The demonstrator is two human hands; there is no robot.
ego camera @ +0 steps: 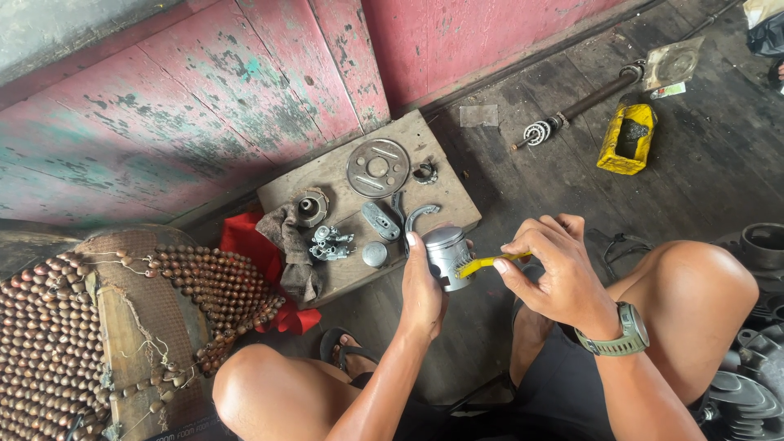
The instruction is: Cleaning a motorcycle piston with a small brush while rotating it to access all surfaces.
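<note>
Fingers of the left hand are wrapping around a grey metal piston, clamped on its skirt with the crown tilting up and away, so the piston is sitting between the two hands above the floor. The right hand is pinching the handle of a yellow brush, thumb and forefinger closed on it, and the bristle end is pressing against the piston's side just beyond the left fingertips. The step in hand looks like scrubbing the piston wall; the next move is probably calling for the left fingers to be turning the piston so a fresh face is meeting the bristles, though the bristles themselves are too small to read clearly.

Beyond the fingers, a wooden board is serving as a counter, carrying a round perforated plate, a small carburettor, a grey rag and a little cap. Farther off, a drive shaft and a yellow container are lying on the floor.
</note>
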